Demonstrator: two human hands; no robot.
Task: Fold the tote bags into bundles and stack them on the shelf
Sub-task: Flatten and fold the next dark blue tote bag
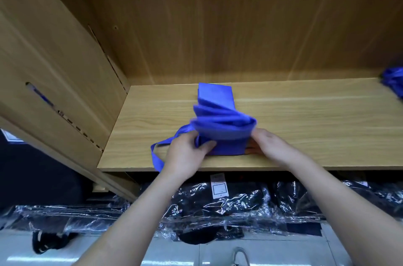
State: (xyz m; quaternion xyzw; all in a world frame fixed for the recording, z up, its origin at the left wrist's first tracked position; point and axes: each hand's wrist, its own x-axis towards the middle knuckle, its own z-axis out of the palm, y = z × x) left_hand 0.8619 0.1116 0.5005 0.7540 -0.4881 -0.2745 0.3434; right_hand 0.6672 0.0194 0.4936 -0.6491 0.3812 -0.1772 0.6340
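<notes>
A blue tote bag (pixel 220 122) lies on the wooden shelf (pixel 305 126) near its front edge, partly rolled into a bundle, its far end still flat toward the back. My left hand (pixel 187 152) grips the near left side of the roll, fingers curled into the fabric. My right hand (pixel 270 145) holds the roll's right end. A blue handle strap (pixel 156 156) loops out to the left and hangs over the shelf's front edge.
More blue tote bags (pixel 393 80) sit at the shelf's far right edge. A wooden side panel (pixel 65 69) bounds the shelf on the left. Below the shelf lie black items in clear plastic wrap (pixel 239 204) on the floor.
</notes>
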